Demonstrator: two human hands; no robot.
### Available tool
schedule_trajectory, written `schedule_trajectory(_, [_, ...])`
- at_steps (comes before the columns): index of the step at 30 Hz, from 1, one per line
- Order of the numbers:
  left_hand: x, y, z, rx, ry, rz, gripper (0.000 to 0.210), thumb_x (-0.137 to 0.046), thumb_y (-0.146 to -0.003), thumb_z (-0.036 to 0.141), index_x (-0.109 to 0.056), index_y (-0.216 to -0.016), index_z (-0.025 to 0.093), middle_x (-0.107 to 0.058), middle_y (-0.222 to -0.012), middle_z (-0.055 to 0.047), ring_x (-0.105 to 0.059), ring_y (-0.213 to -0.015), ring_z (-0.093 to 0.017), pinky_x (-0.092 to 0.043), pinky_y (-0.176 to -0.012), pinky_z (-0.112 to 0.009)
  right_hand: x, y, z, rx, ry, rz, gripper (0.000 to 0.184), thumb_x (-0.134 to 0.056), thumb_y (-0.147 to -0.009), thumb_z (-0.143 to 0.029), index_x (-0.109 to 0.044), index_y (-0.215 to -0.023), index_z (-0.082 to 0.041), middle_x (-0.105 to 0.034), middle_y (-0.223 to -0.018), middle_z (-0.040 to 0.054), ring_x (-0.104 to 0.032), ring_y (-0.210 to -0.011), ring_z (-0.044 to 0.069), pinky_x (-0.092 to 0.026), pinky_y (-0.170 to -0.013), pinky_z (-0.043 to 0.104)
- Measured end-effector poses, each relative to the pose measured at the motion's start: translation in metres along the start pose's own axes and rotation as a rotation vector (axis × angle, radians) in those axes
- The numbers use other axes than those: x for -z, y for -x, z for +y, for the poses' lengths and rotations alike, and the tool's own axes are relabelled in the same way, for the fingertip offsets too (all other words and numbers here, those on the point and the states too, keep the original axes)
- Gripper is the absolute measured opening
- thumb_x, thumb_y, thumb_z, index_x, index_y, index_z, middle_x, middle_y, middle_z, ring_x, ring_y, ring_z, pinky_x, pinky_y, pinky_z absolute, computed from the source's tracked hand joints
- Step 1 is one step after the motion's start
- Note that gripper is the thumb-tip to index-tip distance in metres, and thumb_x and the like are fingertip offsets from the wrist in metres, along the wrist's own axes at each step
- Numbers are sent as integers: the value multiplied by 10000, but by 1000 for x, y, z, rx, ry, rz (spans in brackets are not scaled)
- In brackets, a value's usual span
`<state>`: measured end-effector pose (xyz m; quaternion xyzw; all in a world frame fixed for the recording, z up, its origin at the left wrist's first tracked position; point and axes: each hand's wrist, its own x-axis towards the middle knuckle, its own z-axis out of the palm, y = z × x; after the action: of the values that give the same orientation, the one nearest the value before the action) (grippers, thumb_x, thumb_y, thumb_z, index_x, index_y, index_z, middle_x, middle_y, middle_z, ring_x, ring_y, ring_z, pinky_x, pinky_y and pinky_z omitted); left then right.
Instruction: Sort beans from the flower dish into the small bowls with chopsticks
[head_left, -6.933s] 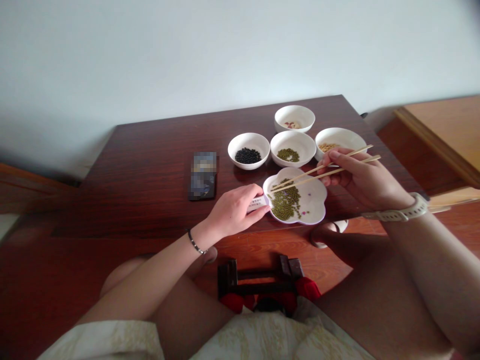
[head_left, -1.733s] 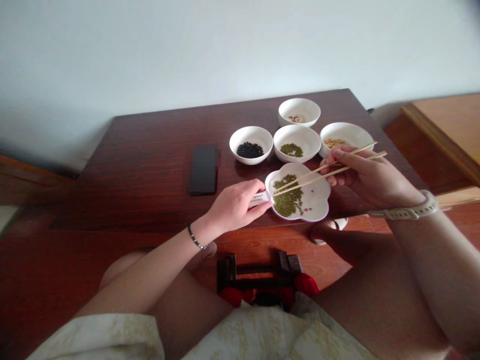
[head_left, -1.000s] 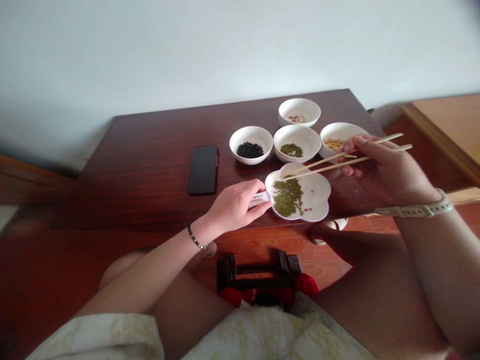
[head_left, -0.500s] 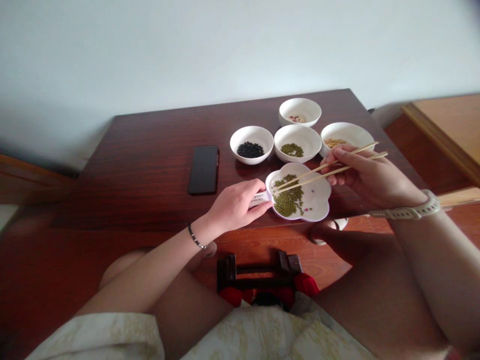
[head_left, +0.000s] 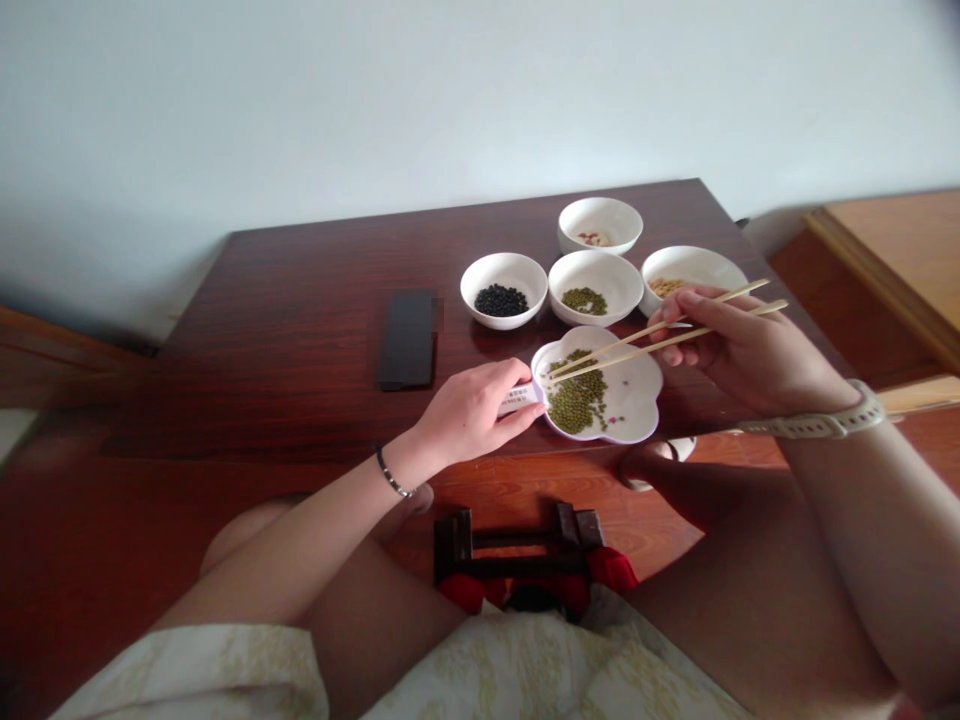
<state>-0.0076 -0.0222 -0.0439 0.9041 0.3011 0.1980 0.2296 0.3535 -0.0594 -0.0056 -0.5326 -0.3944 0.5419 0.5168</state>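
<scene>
My left hand (head_left: 480, 410) is closed on the short handle of a white flower-shaped dish (head_left: 637, 395) at the table's front edge. Green beans (head_left: 576, 405) lie in the left half of this dish. My right hand (head_left: 724, 345) holds a pair of wooden chopsticks (head_left: 645, 340), fingers wrapped round them. Their tips reach into the dish among the green beans near the handle; whether a bean is between them is too small to tell. Just behind the dish stands a white bowl (head_left: 622, 290) with some more green beans (head_left: 585, 300).
Left of that bowl is a bowl (head_left: 504, 268) of black beans. A bowl (head_left: 600, 212) with a few reddish pieces stands behind, and one (head_left: 705, 265) with yellowish beans sits partly behind my right hand. A dark phone (head_left: 407, 340) lies on the brown table (head_left: 300, 300).
My right hand has shifted slightly right with the chopsticks, and their tips have moved a little within the dish. My left hand and the dish stay in place.
</scene>
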Motion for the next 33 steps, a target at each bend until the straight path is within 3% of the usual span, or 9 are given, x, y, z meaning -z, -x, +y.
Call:
schedule_trajectory(4, [0,1,0,2,-10,-4,168,-699,-1196,470,-675,-1248,312,-879,-1174,-77,-845,-986,-301,-677,-877,-451,12,-5,-3,64,-56,36,320,-1071,-965,-468,-865,-856,-250,-737,-829,34,-672,-664,147,-605,-564,232])
schedule_trajectory(10, [-1,3,0,3,-17,2,180,-683,-1204,463,-670,-1258,292,-886,-1192,-82,-851,-1010,-295,-670,-896,-444,35,-21,-1,185,-186,248,209,-1036,-948,-275,-860,-839,-247,-762,-869,34,-661,-689,123,-601,-570,184])
schedule_trajectory(14, [-2,3,-2,-1,-11,4,173,-696,-1199,477,-671,-1255,315,-890,-1196,-75,-854,-1011,-298,-677,-891,-444,40,-25,0,234,-176,313,219,-1009,-977,-312,-845,-843,-253,-798,-872,57,-677,-666,137,-581,-528,188])
schedule_trajectory(18, [-2,3,-2,-2,-11,9,169,-684,-1209,478,-658,-1252,317,-886,-1191,-75,-862,-1014,-306,-679,-890,-445,32,-17,-2,204,-122,256,234,-1021,-986,-381,-855,-880,-256,-816,-887,55,-709,-675,141,-607,-552,195])
schedule_trajectory(24, [-1,3,-2,7,-3,1,188,-670,-1222,499,-653,-1247,313,-886,-1190,-80,-860,-1022,-316,-677,-906,-462,12,-2,-3,33,-38,72,286,-1069,-969,-451,-915,-890,-223,-809,-861,56,-686,-650,126,-637,-563,177])
schedule_trajectory(28, [0,2,-1,7,-5,-4,167,-693,-1204,478,-665,-1250,320,-888,-1191,-77,-853,-1006,-311,-675,-886,-462,9,0,-2,6,-16,57,295,-1063,-990,-450,-916,-888,-215,-762,-784,41,-676,-626,106,-612,-565,127])
schedule_trajectory(33, [0,1,-1,-7,-8,-7,179,-673,-1225,487,-647,-1253,312,-880,-1194,-83,-855,-1018,-309,-673,-891,-454,9,1,-1,-4,-18,46,254,-1034,-1025,-421,-934,-918,-213,-802,-861,57,-717,-662,110,-653,-605,128])
